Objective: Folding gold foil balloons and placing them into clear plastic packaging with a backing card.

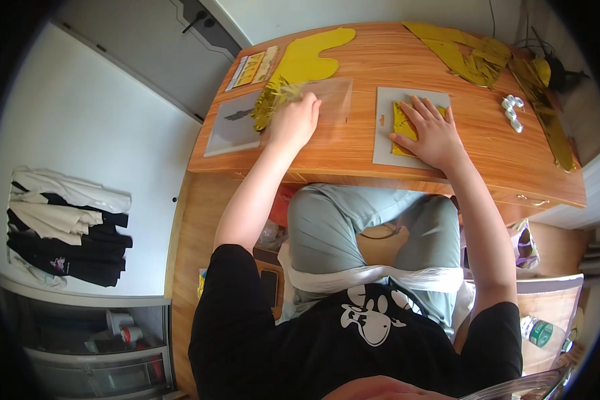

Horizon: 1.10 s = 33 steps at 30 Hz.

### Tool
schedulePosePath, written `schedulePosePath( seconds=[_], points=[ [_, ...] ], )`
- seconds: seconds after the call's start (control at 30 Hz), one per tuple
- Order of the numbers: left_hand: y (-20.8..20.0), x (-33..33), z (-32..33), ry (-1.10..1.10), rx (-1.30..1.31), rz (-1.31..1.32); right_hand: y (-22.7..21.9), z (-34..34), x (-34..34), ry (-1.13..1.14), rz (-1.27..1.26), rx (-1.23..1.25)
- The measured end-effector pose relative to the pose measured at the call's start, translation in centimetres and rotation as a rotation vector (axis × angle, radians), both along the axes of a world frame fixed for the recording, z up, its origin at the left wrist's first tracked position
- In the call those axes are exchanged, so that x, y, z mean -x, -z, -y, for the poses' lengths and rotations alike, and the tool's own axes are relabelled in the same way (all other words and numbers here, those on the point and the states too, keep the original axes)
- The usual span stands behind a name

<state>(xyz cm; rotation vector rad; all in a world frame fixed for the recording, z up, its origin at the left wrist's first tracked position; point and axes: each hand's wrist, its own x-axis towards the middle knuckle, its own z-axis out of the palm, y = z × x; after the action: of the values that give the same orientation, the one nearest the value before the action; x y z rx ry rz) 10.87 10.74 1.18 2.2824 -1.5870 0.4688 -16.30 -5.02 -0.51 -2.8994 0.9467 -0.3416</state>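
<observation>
My left hand (296, 122) is closed, fingers curled in, over the left part of the table. It grips a clear plastic bag (333, 110), smeared by motion, that spreads to its right. Gold foil fringe (263, 115) lies just left of that hand, partly hidden behind it. My right hand (431, 133) rests flat with fingers spread on a folded gold foil piece (401, 124). This foil sits on a grey backing card (384, 148) with a hang hole at its left edge.
A yellow-gold cutout (307, 53) lies at the table's back left, beside a printed packet (252, 69). A pale sheet with a dark mark (227, 137) is at the left edge. More gold foil (470, 57) and a white twisted bundle (513, 112) lie right.
</observation>
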Motion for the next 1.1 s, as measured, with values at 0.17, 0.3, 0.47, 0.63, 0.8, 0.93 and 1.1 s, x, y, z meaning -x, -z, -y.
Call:
schedulePosePath(
  seconds=[0.17, 0.3, 0.47, 0.63, 0.8, 0.93, 1.1],
  points=[
    [-0.3, 3.4, -0.6, 0.017, -0.2, -0.027, 0.6, 0.1, 0.2, 0.003, 0.009, -0.006],
    [-1.2, 4.6, -1.6, 0.026, -0.27, 0.108, 0.1, 0.0, 0.2, 0.005, 0.017, -0.007],
    [-0.1, 4.2, -0.3, 0.311, -0.151, 0.095, 0.0, 0.4, 0.1, 0.015, 0.019, -0.013],
    [1.5, 3.7, 0.9, 0.598, -0.293, -0.258, 0.9, 0.9, -0.2, 0.124, 0.032, 0.011],
    [1.0, 5.0, 0.7, 0.434, -0.354, -0.245, 0.5, 0.9, -1.4, 0.223, -0.015, -0.002],
    [1.2, 5.9, 0.9, 0.415, -0.312, -0.212, 0.8, 1.7, -2.0, 0.255, 0.003, 0.014],
    [1.8, 7.0, 0.8, 0.406, -0.187, -0.305, 0.6, 1.9, -2.5, 0.213, -0.004, 0.0]
  ],
)
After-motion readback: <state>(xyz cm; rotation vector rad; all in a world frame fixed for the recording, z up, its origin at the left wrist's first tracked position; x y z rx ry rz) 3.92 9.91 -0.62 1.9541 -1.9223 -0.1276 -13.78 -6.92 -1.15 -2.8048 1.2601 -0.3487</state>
